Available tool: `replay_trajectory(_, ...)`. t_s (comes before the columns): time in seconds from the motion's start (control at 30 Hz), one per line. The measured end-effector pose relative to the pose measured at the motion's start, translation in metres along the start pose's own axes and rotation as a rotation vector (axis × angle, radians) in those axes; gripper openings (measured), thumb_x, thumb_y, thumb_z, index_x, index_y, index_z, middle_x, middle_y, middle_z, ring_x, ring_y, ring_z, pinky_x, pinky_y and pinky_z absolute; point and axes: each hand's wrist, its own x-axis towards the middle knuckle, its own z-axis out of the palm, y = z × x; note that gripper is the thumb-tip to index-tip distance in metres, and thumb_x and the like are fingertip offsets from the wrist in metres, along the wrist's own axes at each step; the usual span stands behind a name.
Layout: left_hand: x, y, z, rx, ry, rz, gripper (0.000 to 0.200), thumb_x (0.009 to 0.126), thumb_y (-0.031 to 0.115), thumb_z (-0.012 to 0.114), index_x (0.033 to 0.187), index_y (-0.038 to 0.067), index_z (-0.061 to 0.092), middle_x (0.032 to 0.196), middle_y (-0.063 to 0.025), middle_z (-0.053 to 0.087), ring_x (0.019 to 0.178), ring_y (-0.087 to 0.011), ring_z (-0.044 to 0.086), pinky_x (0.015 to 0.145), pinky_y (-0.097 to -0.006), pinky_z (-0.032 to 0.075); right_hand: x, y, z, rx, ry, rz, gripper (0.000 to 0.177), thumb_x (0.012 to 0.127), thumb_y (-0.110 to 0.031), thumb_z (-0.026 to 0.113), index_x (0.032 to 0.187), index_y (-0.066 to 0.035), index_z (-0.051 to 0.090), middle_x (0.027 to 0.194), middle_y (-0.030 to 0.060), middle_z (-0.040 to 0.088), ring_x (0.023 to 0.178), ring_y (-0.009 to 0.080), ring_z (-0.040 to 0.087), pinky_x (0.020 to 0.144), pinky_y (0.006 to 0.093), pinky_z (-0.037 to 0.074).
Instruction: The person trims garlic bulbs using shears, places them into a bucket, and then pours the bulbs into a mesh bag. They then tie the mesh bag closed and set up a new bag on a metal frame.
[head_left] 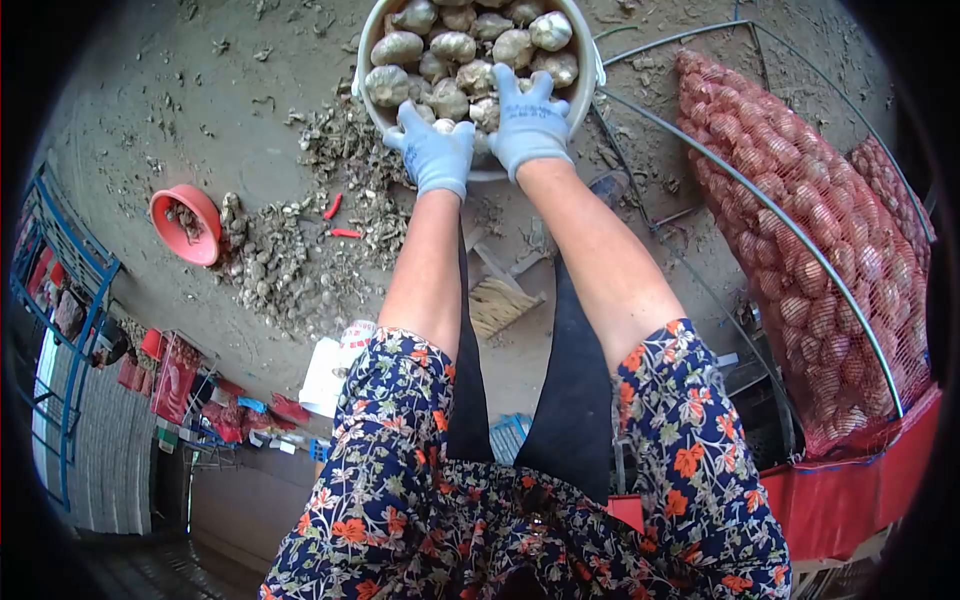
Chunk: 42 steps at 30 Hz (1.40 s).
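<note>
A white bucket full of garlic bulbs is at the top of the view. My left hand, in a light blue glove, lies over its near rim with fingers apart on the bulbs. A pale bulb shows between its thumb and fingers, but I see no firm grip. Beside it, my right hand wears a matching glove and reaches further in. Its fingers are spread and touch the garlic. Both palms are hidden from me.
Right of me, a tall red mesh sack of garlic leans within a metal frame. Left lie a pink basin, garlic scraps and red-handled tools. A straw brush and white container are near my legs.
</note>
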Motion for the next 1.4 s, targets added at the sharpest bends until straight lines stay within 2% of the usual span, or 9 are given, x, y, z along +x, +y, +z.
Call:
replay_trajectory(0.23,0.008,-0.045,0.004,-0.527,-0.197,-0.130,0.067,0.073,0.009,0.065,0.134,0.006,0.038,0.117,-0.0117,0.045,0.099,-0.0256,0.054,0.076,-0.0410,0.049,0.001,0.013,0.007,0.599,0.029,0.098,0.078,0.067,-0.032,0.076,0.134,-0.015,0.039,0.131,0.0244,0.034,0.117,0.0398,0.043,0.104,0.0397,0.036)
replay_trajectory(0.3,0.002,-0.007,-0.022,-1.015,-0.315,-0.487,0.055,0.078,0.020,0.063,0.128,0.010,0.044,0.110,-0.0062,0.051,0.100,-0.0213,0.053,0.074,-0.0394,0.048,0.011,0.006,0.016,0.847,0.098,0.307,0.080,0.067,-0.037,0.075,0.134,-0.013,0.041,0.131,0.0253,0.035,0.118,0.0380,0.043,0.104,0.0372,0.035)
replay_trajectory(0.33,0.008,0.010,-0.022,-0.997,-0.310,-0.567,0.054,0.085,0.028,0.061,0.129,0.003,0.041,0.126,-0.0133,0.048,0.109,-0.0242,0.050,0.089,-0.0416,0.044,0.011,-0.005,0.010,0.816,0.101,0.356,0.079,0.069,-0.041,0.073,0.135,-0.013,0.042,0.131,0.0257,0.035,0.122,0.0390,0.041,0.106,0.0382,0.034)
replay_trajectory(0.37,0.023,-0.012,0.000,-1.001,-0.274,-0.346,0.050,0.087,0.030,0.063,0.126,0.002,0.045,0.120,-0.0124,0.053,0.104,-0.0228,0.053,0.086,-0.0420,0.046,0.012,-0.020,0.004,0.772,0.113,0.448,0.077,0.070,-0.041,0.073,0.134,-0.012,0.042,0.130,0.0264,0.034,0.121,0.0399,0.043,0.104,0.0394,0.036)
replay_trajectory(0.53,0.018,-0.001,0.024,-1.071,-0.027,-0.468,0.036,0.087,0.018,0.066,0.117,0.004,0.052,0.098,-0.0072,0.061,0.073,-0.0151,0.058,0.060,-0.0268,0.051,0.019,-0.049,-0.020,0.693,-0.047,0.606,0.073,0.073,-0.045,0.071,0.132,-0.011,0.043,0.129,0.0288,0.034,0.111,0.0412,0.054,0.098,0.0416,0.044)
replay_trajectory(0.77,0.035,-0.020,0.019,-1.213,-0.181,-0.569,0.031,0.086,0.015,0.068,0.112,0.007,0.054,0.090,-0.0047,0.060,0.070,-0.0173,0.057,0.058,-0.0298,0.050,0.050,-0.065,-0.024,0.687,-0.179,0.942,0.082,0.076,-0.061,0.060,0.134,-0.005,0.043,0.137,0.0289,0.029,0.115,0.0371,0.054,0.092,0.0461,0.047)
replay_trajectory(0.97,0.037,-0.019,0.027,-1.548,-0.308,-0.627,0.029,0.087,0.007,0.063,0.115,0.004,0.056,0.101,-0.0106,0.064,0.085,-0.0239,0.064,0.071,-0.0386,0.056,0.057,-0.041,-0.010,0.777,-0.184,0.838,0.084,0.073,-0.053,0.069,0.132,0.002,0.046,0.142,0.0270,0.030,0.108,0.0307,0.057,0.090,0.0410,0.048)
replay_trajectory(1.2,0.021,0.031,0.016,-1.147,-0.007,-0.427,0.044,0.084,0.008,0.069,0.124,0.006,0.052,0.099,-0.0071,0.064,0.078,-0.0143,0.061,0.061,-0.0266,0.051,0.087,-0.019,0.026,1.026,-0.305,0.796,0.082,0.072,-0.049,0.070,0.132,0.002,0.047,0.137,0.0242,0.043,0.121,0.0318,0.050,0.101,0.0358,0.040)
replay_trajectory(1.4,0.045,0.013,0.010,-1.244,-0.457,-0.321,0.035,0.084,0.016,0.071,0.116,0.012,0.058,0.104,-0.0044,0.064,0.084,-0.0178,0.065,0.063,-0.0348,0.057,0.073,-0.028,0.005,0.956,-0.173,0.975,0.083,0.067,-0.048,0.076,0.127,0.003,0.049,0.123,0.0191,0.053,0.108,0.0304,0.057,0.090,0.0341,0.049)
